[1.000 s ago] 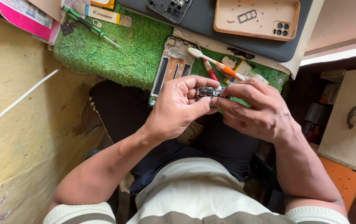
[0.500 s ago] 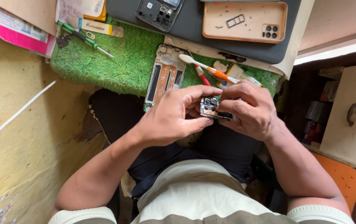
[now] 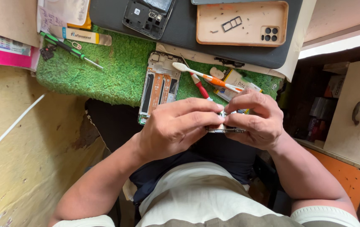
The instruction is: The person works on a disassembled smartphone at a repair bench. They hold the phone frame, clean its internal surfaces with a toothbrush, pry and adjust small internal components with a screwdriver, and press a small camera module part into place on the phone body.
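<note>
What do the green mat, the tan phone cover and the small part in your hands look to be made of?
Green mat: likely synthetic turf, with a shaggy fibre pile. Tan phone cover: looks like soft matte plastic or silicone, with a smooth moulded rim. Small part, held by the left hand and right hand: mostly hidden; a shiny edge hints at metal.
</note>
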Demonstrator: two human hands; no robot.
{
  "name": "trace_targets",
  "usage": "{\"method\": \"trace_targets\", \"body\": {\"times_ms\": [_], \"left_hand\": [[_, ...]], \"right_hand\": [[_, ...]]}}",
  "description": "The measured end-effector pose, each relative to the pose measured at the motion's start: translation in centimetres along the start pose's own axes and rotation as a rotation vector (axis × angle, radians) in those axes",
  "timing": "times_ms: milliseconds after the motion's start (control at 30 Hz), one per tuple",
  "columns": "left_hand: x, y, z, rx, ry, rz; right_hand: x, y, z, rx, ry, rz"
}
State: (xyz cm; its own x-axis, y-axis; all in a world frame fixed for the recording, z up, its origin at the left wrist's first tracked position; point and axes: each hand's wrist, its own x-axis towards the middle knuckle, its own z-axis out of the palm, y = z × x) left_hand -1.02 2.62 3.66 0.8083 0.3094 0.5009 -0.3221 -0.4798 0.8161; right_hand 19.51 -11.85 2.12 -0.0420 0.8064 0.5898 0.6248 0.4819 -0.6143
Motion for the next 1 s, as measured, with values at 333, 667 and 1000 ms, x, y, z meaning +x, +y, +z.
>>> {"method": "trace_targets", "body": {"times_ms": [333, 667, 1000], "left_hand": [[-0.2, -0.2, -0.2, 0.076, -0.061, 0.112], [-0.4, 0.3, -0.3, 0.061, -0.065, 0.081], [-0.3, 0.7, -0.3, 0.047, -0.054, 0.059]], "right_hand": [[-0.1, -0.4, -0.4, 0.063, -0.036, -0.004], [0.3, -0.7, -0.3, 0.057, -0.037, -0.007], [0.1, -1.3, -0.2, 0.126, -0.028, 0.067]]}}
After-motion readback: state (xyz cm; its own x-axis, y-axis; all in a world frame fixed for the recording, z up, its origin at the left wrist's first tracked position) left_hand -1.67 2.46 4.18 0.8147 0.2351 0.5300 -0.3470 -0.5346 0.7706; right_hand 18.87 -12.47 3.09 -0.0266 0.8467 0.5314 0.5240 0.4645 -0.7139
